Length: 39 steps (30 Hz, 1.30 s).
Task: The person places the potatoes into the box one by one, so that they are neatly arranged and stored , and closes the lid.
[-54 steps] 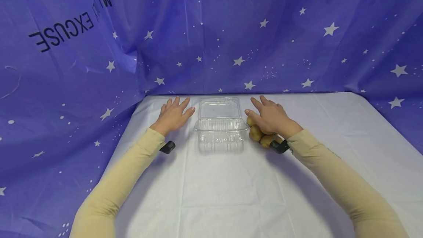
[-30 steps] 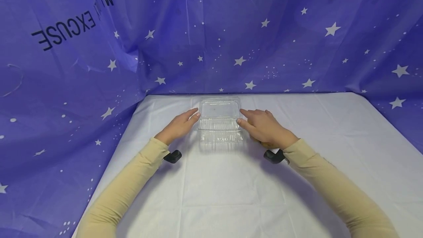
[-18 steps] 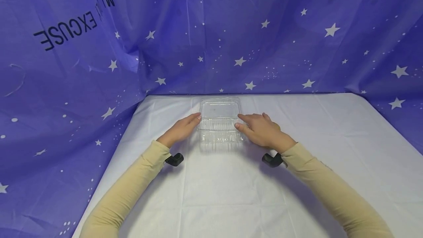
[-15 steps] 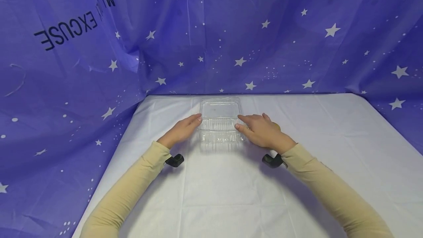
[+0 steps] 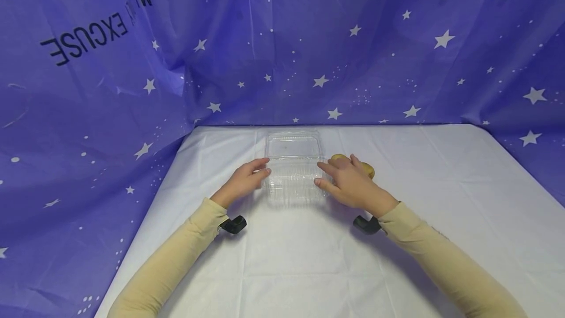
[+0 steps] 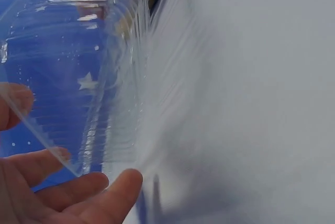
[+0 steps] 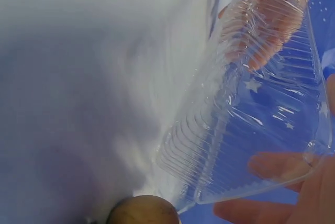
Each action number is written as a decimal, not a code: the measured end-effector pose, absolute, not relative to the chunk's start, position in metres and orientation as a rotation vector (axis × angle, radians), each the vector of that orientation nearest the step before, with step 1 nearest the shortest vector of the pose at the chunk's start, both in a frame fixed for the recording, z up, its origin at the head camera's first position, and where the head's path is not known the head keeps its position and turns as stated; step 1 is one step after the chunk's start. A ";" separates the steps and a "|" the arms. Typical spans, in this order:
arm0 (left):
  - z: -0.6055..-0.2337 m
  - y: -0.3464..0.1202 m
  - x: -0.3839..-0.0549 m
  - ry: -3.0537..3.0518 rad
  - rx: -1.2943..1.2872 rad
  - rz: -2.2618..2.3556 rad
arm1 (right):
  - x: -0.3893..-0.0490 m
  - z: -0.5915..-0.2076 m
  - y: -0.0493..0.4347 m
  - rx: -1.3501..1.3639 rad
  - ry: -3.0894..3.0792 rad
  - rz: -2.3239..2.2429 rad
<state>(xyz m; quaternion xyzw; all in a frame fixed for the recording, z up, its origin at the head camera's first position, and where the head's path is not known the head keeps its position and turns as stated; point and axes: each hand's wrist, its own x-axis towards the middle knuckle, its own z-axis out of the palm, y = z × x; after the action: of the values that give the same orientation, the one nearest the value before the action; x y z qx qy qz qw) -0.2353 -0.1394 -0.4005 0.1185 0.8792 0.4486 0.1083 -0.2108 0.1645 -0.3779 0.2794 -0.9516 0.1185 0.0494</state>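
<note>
A clear plastic clamshell container (image 5: 295, 180) with its lid (image 5: 295, 146) folded back stands between my two hands in the head view. My left hand (image 5: 243, 180) holds its left side by the rim, thumb and fingers around the edge in the left wrist view. On the opposite side, my right hand (image 5: 350, 180) grips the rim; in the right wrist view some fingers (image 7: 277, 166) show through the plastic. Partly hidden behind that hand are yellow-brown potatoes (image 5: 367, 171). One potato (image 7: 144, 211) shows at the bottom of the right wrist view.
A white cloth (image 5: 300, 259) covers the table. Blue-purple star-printed fabric (image 5: 282, 53) hangs behind and at the left. A black wrist mount (image 5: 234, 225) sits below the left hand, another mount (image 5: 367, 225) below the right.
Both hands have come in from the sides and taken the container's rim. The container has shifted slightly toward me, and the potatoes behind the right hand show more than half a second ago.
</note>
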 end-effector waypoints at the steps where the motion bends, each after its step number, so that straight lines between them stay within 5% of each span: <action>1: -0.402 -0.139 -0.234 2.569 0.338 1.346 | -0.209 -0.379 0.165 0.854 -2.894 0.354; 39: -0.442 -0.132 -0.224 2.268 0.204 1.981 | -0.203 -0.404 0.161 0.785 -2.790 0.320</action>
<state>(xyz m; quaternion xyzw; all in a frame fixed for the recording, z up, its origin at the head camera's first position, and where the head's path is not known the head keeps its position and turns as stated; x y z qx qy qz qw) -0.2244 -0.1324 -0.4418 0.0673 0.7500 0.6551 0.0618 -0.2030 0.1607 -0.4037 0.2674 -0.9507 0.1090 0.1127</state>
